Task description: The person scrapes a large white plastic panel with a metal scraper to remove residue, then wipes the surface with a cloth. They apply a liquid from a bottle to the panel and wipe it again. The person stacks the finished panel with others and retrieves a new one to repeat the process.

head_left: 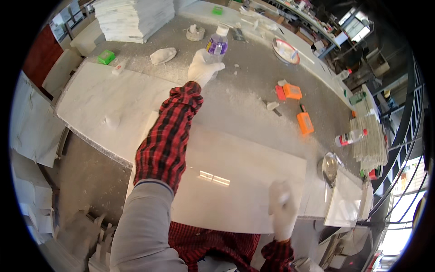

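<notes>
My left hand, in a white glove, reaches far across the bench and is closed around the lower part of a clear plastic bottle. The bottle has a purple label and a white cap and stands nearly upright. Nearer to me lies a glossy white slab that reflects a bright window. Over its right end is my white-gloved right hand, blurred, its fingers curled in. Something pale may be in that fist, but I cannot make it out. Under my left arm runs a second marble slab.
Beyond my left hand are a tall stack of white tiles, a dusty pad and a green box. Orange blocks, a red-capped bottle and a metal bowl sit to the right. A red-rimmed bowl is farther back.
</notes>
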